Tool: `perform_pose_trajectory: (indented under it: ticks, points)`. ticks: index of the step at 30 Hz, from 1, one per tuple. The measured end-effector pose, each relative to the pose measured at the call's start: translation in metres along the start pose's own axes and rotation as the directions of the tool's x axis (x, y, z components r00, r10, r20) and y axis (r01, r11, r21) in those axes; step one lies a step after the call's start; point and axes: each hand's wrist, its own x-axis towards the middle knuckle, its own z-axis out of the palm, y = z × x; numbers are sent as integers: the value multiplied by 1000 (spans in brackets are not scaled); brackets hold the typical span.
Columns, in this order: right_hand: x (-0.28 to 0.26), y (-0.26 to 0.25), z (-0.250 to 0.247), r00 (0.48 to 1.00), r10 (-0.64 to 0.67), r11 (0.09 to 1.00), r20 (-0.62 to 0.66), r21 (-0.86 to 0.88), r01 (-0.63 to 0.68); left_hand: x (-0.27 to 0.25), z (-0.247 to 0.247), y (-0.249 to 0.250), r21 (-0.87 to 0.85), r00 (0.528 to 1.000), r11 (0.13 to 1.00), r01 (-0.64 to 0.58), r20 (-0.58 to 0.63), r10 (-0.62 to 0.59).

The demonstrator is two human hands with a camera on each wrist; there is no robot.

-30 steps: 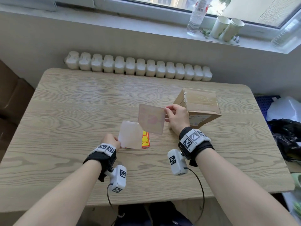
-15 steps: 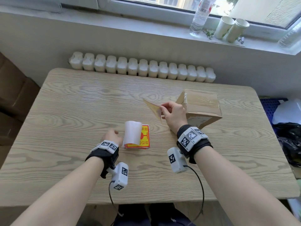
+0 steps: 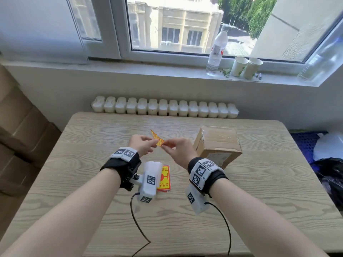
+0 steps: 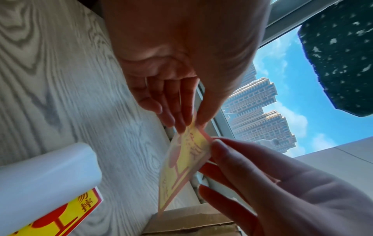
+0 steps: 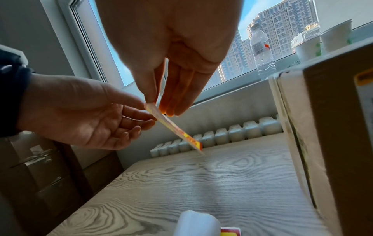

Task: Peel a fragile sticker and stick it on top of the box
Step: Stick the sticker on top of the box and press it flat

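A yellow and red fragile sticker [image 3: 157,139] hangs in the air over the table, left of the cardboard box [image 3: 219,143]. My left hand [image 3: 153,143] pinches one corner of it and my right hand [image 3: 164,145] pinches the opposite corner. In the left wrist view the sticker [image 4: 181,162] stretches between my left fingertips [image 4: 187,123] and my right thumb [image 4: 220,148]. The right wrist view shows the sticker [image 5: 173,127] edge-on, above the table and apart from the box [image 5: 333,127]. The box top is taped shut and bare.
A stack of stickers [image 3: 164,179] lies on the wooden table [image 3: 83,164] near me, with a curled white backing sheet [image 3: 154,166] on top. A bottle [image 3: 216,51] and two paper cups [image 3: 246,67] stand on the windowsill. Cardboard boxes [image 3: 16,127] are stacked at the left.
My left hand dropped the white backing sheet onto the sticker stack, then rose and took a corner of the sticker. My right hand kept the sticker and moved slightly left.
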Motion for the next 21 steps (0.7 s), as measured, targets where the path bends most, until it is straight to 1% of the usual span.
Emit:
perform_pose_trajectory:
  ticks: [3, 6, 9, 10, 12, 14, 18, 21]
  points:
    - [-2, -8, -5, 1000, -26, 1000, -4, 14, 26, -1, -5, 8, 54, 995, 996, -72, -63, 76]
    - [-2, -14, -11, 999, -17, 998, -30, 67, 19, -3, -9, 18, 78, 984, 987, -140, -96, 147]
    - [2, -17, -21, 992, 11, 994, -129, 112, 4, -5, -15, 30, 101, 967, 973, -208, -129, 220]
    - [5, -18, -26, 981, 25, 995, -190, 102, -5, -5, -17, 34, 106, 965, 969, -221, -120, 233]
    - [9, -15, -38, 943, 67, 996, -326, 84, -42, -7, -19, 44, 92, 964, 965, -247, -73, 254]
    - [12, -10, -52, 903, 135, 988, -407, 123, -92, -10, -17, 53, 53, 962, 961, -271, -30, 273]
    - [6, 6, -78, 874, 266, 947, -407, 281, -158, -14, 2, 68, -25, 958, 959, -282, 43, 283]
    - [-3, 22, -92, 855, 363, 887, -370, 418, -196, -16, 24, 74, -70, 956, 958, -279, 76, 284]
